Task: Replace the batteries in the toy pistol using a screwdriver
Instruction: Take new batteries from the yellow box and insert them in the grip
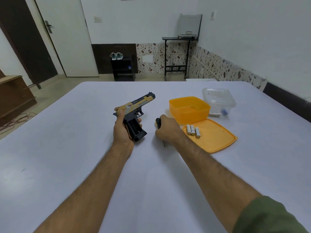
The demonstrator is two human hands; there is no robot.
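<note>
My left hand (121,132) grips the toy pistol (134,111) by its handle, barrel pointing away to the right. The pistol is black and gold, and the battery bay in its grip lies open and dark, facing up. To its right my right hand (165,130) holds the screwdriver (158,122) just above the table; its black and yellow handle pokes out above my fingers and its thin tip shows below my wrist. Three white AA batteries (193,130) lie side by side on an orange lid (217,140), right of my right hand.
An orange tub (189,109) stands behind the lid. A clear plastic box (218,100) sits further right, with a small white cylinder and a blue item at its front edge. The white table (67,148) stretches wide around both arms.
</note>
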